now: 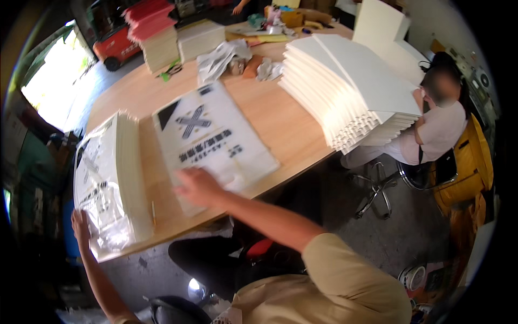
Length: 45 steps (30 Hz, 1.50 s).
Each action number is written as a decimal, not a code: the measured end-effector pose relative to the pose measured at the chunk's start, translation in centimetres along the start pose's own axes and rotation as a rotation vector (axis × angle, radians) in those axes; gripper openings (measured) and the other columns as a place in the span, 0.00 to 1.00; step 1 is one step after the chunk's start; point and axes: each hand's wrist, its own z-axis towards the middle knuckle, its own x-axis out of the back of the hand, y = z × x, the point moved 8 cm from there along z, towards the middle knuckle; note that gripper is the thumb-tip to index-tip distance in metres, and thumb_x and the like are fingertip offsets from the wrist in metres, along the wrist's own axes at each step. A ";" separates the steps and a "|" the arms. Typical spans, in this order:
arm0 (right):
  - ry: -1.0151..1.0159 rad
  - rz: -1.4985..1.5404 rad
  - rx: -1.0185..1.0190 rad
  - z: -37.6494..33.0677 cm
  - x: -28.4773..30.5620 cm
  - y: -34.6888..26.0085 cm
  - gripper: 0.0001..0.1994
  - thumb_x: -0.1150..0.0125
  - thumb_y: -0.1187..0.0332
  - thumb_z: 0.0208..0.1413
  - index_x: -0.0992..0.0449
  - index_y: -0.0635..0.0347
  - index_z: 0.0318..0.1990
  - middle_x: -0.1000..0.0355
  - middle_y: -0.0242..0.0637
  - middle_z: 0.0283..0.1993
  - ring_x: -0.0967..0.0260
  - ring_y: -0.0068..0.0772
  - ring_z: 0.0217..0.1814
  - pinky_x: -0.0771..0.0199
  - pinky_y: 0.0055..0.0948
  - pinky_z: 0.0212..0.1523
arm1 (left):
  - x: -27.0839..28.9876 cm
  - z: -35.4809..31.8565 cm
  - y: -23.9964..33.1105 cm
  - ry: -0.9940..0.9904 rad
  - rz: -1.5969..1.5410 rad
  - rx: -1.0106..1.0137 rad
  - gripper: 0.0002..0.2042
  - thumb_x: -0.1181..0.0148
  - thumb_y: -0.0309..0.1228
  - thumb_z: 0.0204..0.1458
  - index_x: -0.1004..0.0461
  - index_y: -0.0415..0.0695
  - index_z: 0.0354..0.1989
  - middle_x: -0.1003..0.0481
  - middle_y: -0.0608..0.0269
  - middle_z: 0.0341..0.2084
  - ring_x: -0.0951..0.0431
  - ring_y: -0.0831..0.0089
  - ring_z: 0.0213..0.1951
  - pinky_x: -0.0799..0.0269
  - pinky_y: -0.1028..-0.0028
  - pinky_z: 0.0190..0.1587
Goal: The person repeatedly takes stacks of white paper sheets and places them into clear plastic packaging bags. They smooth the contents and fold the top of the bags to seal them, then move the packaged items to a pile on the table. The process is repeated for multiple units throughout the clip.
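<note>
My left hand (80,225) is at the outer edge of a thick stack of white paper (129,178) near the table's left corner, its fingers closed on the rim of the clear printed bag (100,189) on top. My right hand (198,187) reaches across over the near end of flat printed plastic bags (232,135) lying beside that stack. Its fingers are stretched out and slightly blurred, with nothing visible in them. The flat bags carry dark lettering, a crossed pencil-and-ruler picture and a black corner.
On the wooden table (297,143), a tall fanned stack of white sheets (345,81) stands right. Behind are red-topped paper stacks (154,38), green-handled scissors (170,70) and crumpled plastic (224,56). A seated person (440,116) is at right; a red forklift (116,51) stands beyond.
</note>
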 end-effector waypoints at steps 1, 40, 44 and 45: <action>0.126 -0.157 -0.024 -3.5 4.7 5.2 0.23 0.35 0.64 0.52 0.28 0.67 0.53 0.26 0.54 0.47 0.29 0.56 0.51 0.30 0.47 0.52 | 3.4 1.2 15.4 -0.010 0.015 0.060 0.33 0.49 0.52 0.61 0.43 0.48 0.70 0.44 0.51 0.69 0.46 0.53 0.71 0.52 0.50 0.70; -0.078 -0.575 -0.015 -12.9 10.0 6.5 0.27 0.37 0.54 0.55 0.26 0.59 0.58 0.31 0.36 0.64 0.40 0.37 0.70 0.55 0.55 0.73 | 10.1 -23.9 60.7 0.083 -0.665 -0.818 0.06 0.38 0.29 0.53 0.24 0.42 0.37 0.21 0.55 0.42 0.19 0.57 0.44 0.21 0.61 0.45; -0.054 -0.582 -0.005 -12.9 10.0 6.2 0.26 0.36 0.54 0.54 0.25 0.59 0.57 0.31 0.34 0.64 0.40 0.36 0.70 0.56 0.56 0.73 | 9.2 -23.1 60.6 -0.009 -0.671 -0.680 0.07 0.39 0.32 0.54 0.24 0.43 0.35 0.20 0.55 0.37 0.18 0.56 0.37 0.21 0.60 0.40; -0.054 -0.587 0.000 -12.9 9.9 6.2 0.26 0.36 0.53 0.54 0.25 0.59 0.57 0.31 0.34 0.65 0.40 0.36 0.70 0.56 0.56 0.73 | 8.9 -22.9 60.5 -0.043 -0.646 -0.641 0.07 0.39 0.33 0.54 0.24 0.43 0.34 0.19 0.55 0.35 0.18 0.56 0.36 0.21 0.59 0.39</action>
